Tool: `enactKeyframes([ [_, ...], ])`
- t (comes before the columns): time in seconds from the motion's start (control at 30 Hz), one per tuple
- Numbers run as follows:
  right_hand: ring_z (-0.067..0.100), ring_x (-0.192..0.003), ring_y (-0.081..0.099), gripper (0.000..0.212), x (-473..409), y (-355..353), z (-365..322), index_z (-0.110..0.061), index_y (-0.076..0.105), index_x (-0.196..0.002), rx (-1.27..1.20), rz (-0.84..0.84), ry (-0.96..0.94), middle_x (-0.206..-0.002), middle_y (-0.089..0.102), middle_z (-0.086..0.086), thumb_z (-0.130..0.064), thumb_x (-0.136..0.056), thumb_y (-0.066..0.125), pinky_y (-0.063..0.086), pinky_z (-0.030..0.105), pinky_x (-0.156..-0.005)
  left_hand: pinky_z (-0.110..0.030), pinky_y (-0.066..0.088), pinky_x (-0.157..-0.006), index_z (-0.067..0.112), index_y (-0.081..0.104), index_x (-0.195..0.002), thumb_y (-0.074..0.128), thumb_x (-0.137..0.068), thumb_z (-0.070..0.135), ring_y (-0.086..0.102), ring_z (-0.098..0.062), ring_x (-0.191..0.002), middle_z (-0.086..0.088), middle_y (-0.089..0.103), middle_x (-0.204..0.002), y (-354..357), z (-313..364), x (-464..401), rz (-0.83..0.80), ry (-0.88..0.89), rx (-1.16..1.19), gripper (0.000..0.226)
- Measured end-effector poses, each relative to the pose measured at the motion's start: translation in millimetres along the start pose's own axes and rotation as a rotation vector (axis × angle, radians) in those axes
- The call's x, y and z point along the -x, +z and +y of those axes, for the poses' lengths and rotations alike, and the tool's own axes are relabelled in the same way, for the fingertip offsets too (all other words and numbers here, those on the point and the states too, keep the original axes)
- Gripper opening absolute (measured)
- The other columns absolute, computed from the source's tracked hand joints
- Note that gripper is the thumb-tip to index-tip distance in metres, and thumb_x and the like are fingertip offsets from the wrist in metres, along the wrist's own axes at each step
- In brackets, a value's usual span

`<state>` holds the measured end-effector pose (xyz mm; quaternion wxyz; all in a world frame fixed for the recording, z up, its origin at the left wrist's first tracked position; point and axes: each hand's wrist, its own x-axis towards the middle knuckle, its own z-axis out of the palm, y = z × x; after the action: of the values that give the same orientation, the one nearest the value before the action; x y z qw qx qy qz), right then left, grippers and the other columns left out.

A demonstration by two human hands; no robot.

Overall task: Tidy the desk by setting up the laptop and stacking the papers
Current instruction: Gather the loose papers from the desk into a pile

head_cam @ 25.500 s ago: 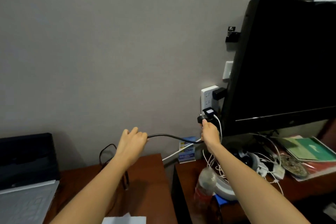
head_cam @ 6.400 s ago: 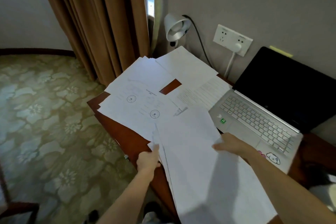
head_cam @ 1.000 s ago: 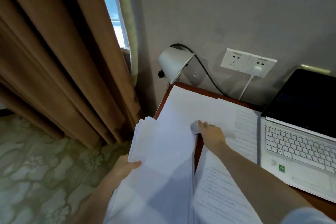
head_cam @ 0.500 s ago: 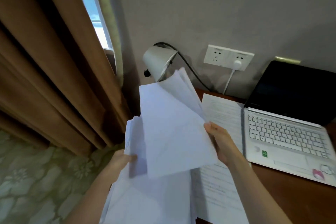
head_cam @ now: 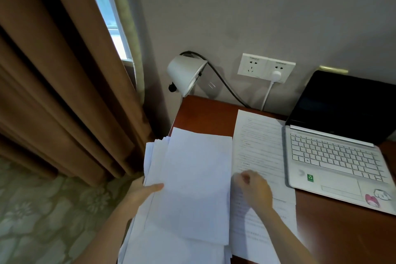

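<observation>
A stack of white papers point(head_cam: 192, 188) lies over the left edge of the brown desk point(head_cam: 205, 113). My left hand point(head_cam: 141, 194) grips the stack's left side, thumb on top. A printed sheet point(head_cam: 259, 143) lies on the desk between the stack and the laptop. My right hand point(head_cam: 255, 188) rests on this sheet with its fingers curled down; it is blurred and I cannot tell whether it pinches the paper. The open white laptop point(head_cam: 334, 156) with a dark screen sits at the right.
A white desk lamp point(head_cam: 185, 74) with a black cord stands at the desk's back left corner. A wall socket point(head_cam: 265, 67) holds a white plug. Brown curtains point(head_cam: 60, 83) hang at the left, over patterned carpet point(head_cam: 42, 210).
The sheet my right hand held up half a second ago now lies on top of the stack. My right hand has dropped onto the printed sheet on the desk.
</observation>
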<state>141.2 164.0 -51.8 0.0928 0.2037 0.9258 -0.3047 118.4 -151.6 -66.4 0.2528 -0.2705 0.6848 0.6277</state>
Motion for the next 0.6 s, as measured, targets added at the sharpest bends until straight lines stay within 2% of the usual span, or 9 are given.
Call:
enactKeyframes([
  [0.07, 0.028, -0.129, 0.039, 0.054, -16, -11, 6, -0.016, 0.042, -0.136, 0.343, -0.054, -0.059, -0.141, 0.041, 0.008, -0.032, -0.087, 0.057, 0.044, 0.041, -0.093, -0.039, 0.056, -0.076, 0.009, 0.062, -0.117, 0.077, -0.077, 0.009, 0.068, -0.029, -0.092, -0.008, 0.07, -0.104, 2, 1, 2, 0.004, 0.05, -0.007, 0.042],
  [0.1, 0.03, -0.135, 0.03, 0.069, -22, -13, 6, -0.015, 0.027, -0.144, 0.449, -0.122, -0.083, -0.146, 0.031, 0.009, -0.034, -0.085, 0.057, 0.041, 0.046, -0.099, -0.036, 0.057, -0.071, 0.009, 0.064, -0.115, 0.076, -0.077, 0.007, 0.069, -0.027, -0.09, -0.006, 0.071, -0.101, 3, 1, 3, 0.011, 0.079, -0.004, 0.04],
  [0.13, 0.031, -0.134, 0.03, 0.077, -27, -14, 5, -0.014, 0.018, -0.147, 0.503, -0.165, -0.095, -0.145, 0.03, 0.011, -0.037, -0.085, 0.057, 0.042, 0.048, -0.1, -0.032, 0.057, -0.066, 0.009, 0.065, -0.111, 0.076, -0.076, 0.005, 0.069, -0.025, -0.088, -0.003, 0.072, -0.098, 3, 2, 3, 0.025, 0.111, 0.002, 0.036],
  [0.2, 0.032, -0.121, 0.044, 0.077, -32, -12, -2, -0.014, 0.013, -0.15, 0.592, -0.16, -0.125, -0.133, 0.042, 0.015, -0.032, -0.086, 0.053, 0.049, 0.044, -0.093, -0.029, 0.056, -0.062, 0.01, 0.068, -0.103, 0.077, -0.075, 0.003, 0.07, -0.024, -0.086, -0.003, 0.073, -0.095, 1, 5, 2, 0.053, 0.162, 0.023, 0.031],
  [0.27, 0.031, -0.107, 0.056, 0.076, -38, -10, -5, -0.012, 0.008, -0.151, 0.755, -0.109, -0.202, -0.119, 0.054, 0.017, -0.017, -0.089, 0.052, 0.052, 0.038, -0.085, -0.035, 0.056, -0.072, 0.006, 0.069, -0.103, 0.077, -0.074, 0.004, 0.069, -0.028, -0.089, -0.008, 0.073, -0.099, -3, 12, 3, 0.063, 0.174, 0.059, 0.03],
  [0.33, 0.027, -0.097, 0.063, 0.076, -41, -10, -3, -0.009, 0.007, -0.151, 0.841, -0.065, -0.258, -0.108, 0.06, 0.014, -0.008, -0.091, 0.053, 0.053, 0.035, -0.08, -0.041, 0.056, -0.078, 0.006, 0.069, -0.102, 0.078, -0.074, 0.007, 0.069, -0.03, -0.091, -0.009, 0.073, -0.1, -9, 21, 2, 0.074, 0.182, 0.098, 0.029],
  [0.4, 0.024, -0.095, 0.064, 0.074, -46, -14, 0, -0.007, 0.009, -0.151, 0.875, -0.057, -0.288, -0.107, 0.063, 0.012, -0.005, -0.092, 0.053, 0.052, 0.033, -0.079, -0.038, 0.056, -0.075, 0.01, 0.071, -0.097, 0.078, -0.073, 0.01, 0.07, -0.028, -0.089, -0.007, 0.074, -0.099, -16, 32, 4, 0.079, 0.199, 0.17, 0.025],
  [0.5, 0.025, -0.097, 0.062, 0.076, -45, -20, -2, -0.012, 0.011, -0.151, 0.819, -0.139, -0.297, -0.112, 0.061, 0.013, -0.019, -0.09, 0.055, 0.05, 0.033, -0.077, -0.039, 0.056, -0.077, 0.01, 0.071, -0.102, 0.079, -0.07, 0.018, 0.071, -0.031, -0.092, -0.01, 0.075, -0.101, -23, 42, 7, 0.026, 0.194, 0.265, 0.034],
  [0.6, 0.036, -0.11, 0.053, 0.087, -34, -19, 1, -0.019, 0.016, -0.142, 0.781, -0.267, -0.313, -0.121, 0.049, 0.019, -0.047, -0.077, 0.067, 0.051, 0.048, -0.088, -0.036, 0.057, -0.069, 0.01, 0.07, -0.104, 0.079, -0.065, 0.024, 0.073, -0.031, -0.086, -0.012, 0.075, -0.1, -15, 40, 10, -0.044, 0.151, 0.322, 0.043],
])
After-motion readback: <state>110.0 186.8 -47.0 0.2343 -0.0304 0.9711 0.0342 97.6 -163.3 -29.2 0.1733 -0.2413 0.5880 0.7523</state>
